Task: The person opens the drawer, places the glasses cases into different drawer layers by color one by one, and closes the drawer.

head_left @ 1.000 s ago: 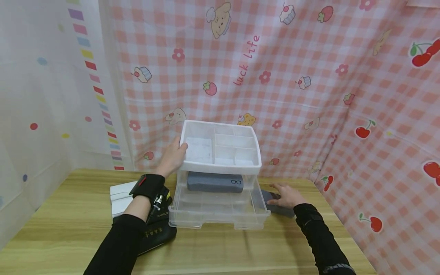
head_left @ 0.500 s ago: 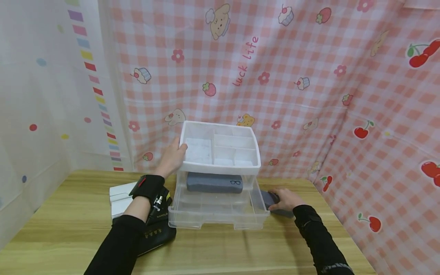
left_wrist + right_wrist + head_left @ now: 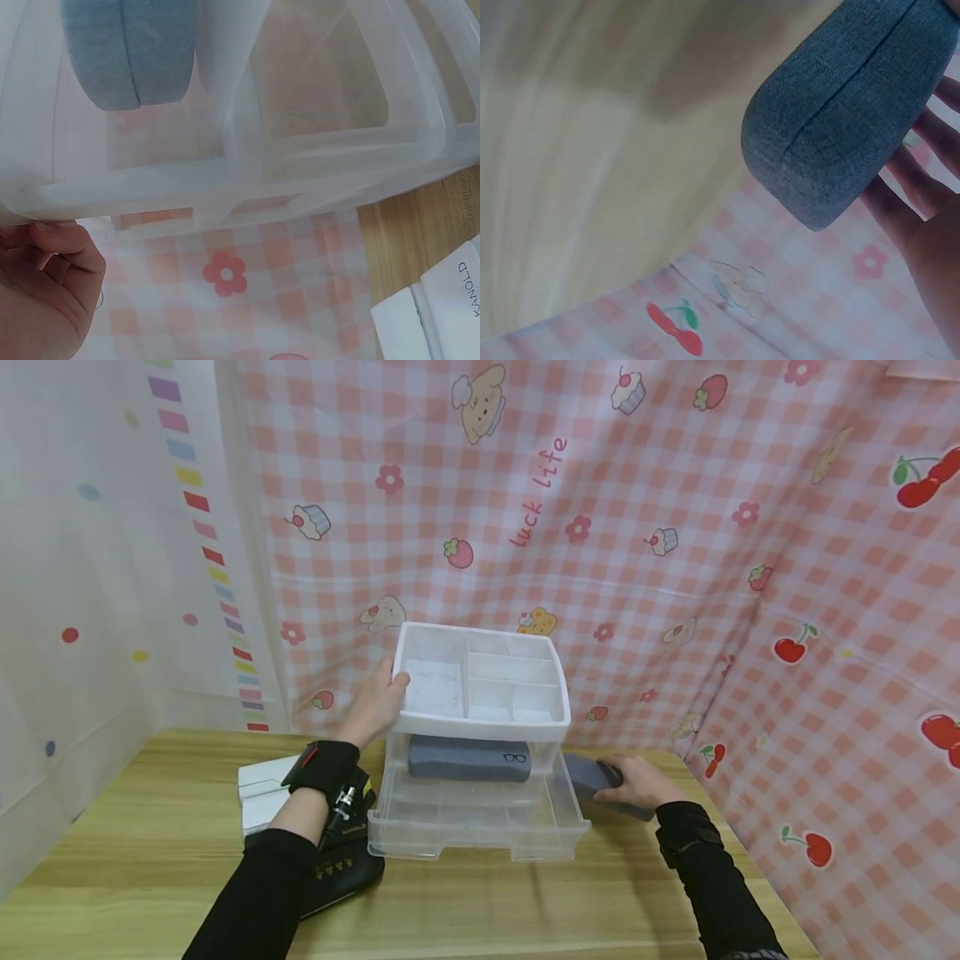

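My left hand (image 3: 375,706) grips the left rim of a white-topped plastic drawer organizer (image 3: 480,728), thumb over the edge. Its divided top tray sits above a clear drawer (image 3: 480,842) pulled out toward me. Inside lies a blue-grey glasses case (image 3: 468,758) with a small glasses mark; the left wrist view shows its fabric end (image 3: 135,60) through the plastic. To the organizer's right, my right hand (image 3: 637,781) holds a second blue-grey glasses case (image 3: 588,774). The right wrist view shows that case (image 3: 840,120) tilted above the table, fingers along its side.
Left of the organizer, partly behind my left forearm, are a white box (image 3: 264,789) and a black case with gold lettering (image 3: 341,877). All stand on a wooden table (image 3: 465,910), backed by a pink checked cloth (image 3: 480,585) that also runs along the right side.
My right hand has closed round the second glasses case and shifted slightly right, and the case has lifted a little. The left hand and the organizer have stayed in place.
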The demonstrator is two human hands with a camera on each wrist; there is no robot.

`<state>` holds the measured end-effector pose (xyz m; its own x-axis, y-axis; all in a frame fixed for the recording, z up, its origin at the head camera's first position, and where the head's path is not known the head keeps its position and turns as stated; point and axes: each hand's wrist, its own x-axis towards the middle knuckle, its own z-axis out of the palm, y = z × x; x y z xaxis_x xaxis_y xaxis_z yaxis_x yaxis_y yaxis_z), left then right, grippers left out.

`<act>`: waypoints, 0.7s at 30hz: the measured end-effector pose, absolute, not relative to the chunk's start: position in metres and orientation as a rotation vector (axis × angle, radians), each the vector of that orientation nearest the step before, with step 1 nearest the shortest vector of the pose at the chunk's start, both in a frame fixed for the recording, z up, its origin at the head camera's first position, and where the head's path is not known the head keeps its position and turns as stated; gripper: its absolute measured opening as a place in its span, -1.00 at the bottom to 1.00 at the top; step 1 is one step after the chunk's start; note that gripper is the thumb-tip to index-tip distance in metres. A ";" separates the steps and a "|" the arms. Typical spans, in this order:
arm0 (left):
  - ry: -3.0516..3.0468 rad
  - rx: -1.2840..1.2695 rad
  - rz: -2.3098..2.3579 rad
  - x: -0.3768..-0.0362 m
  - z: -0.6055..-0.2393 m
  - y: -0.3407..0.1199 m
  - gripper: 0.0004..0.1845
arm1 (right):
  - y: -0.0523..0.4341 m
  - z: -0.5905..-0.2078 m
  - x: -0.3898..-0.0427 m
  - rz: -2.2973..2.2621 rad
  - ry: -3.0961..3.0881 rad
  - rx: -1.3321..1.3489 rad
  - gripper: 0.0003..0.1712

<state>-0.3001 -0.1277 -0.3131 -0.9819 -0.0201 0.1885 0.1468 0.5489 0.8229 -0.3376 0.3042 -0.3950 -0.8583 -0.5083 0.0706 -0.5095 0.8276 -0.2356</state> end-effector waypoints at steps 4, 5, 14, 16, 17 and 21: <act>-2.604 -0.109 -1.422 -0.300 -0.314 -0.128 -0.52 | 0.304 -0.375 -0.330 0.342 -2.923 0.850 -0.22; -2.605 -0.112 -1.426 -0.300 -0.314 -0.128 -0.51 | 0.304 -0.369 -0.328 0.320 -2.903 0.847 -0.23; -2.603 -0.117 -1.402 -0.300 -0.313 -0.128 -0.52 | 0.299 -0.308 -0.309 0.244 -2.828 0.746 -0.22; -2.601 -0.119 -1.400 -0.299 -0.313 -0.128 -0.51 | 0.297 -0.296 -0.303 0.218 -2.808 0.734 -0.22; -2.599 -0.119 -1.403 -0.299 -0.312 -0.128 -0.51 | 0.296 -0.291 -0.301 0.210 -2.798 0.730 -0.22; -2.596 -0.124 -1.434 -0.298 -0.312 -0.127 -0.50 | 0.292 -0.270 -0.288 0.182 -2.788 0.684 -0.20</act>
<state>-0.2984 -0.1273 -0.3119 -0.9815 -0.0106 0.1910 0.1560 0.5333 0.8314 -0.2879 0.2925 -0.2699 -0.8539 -0.4362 0.2837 -0.4694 0.8811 -0.0583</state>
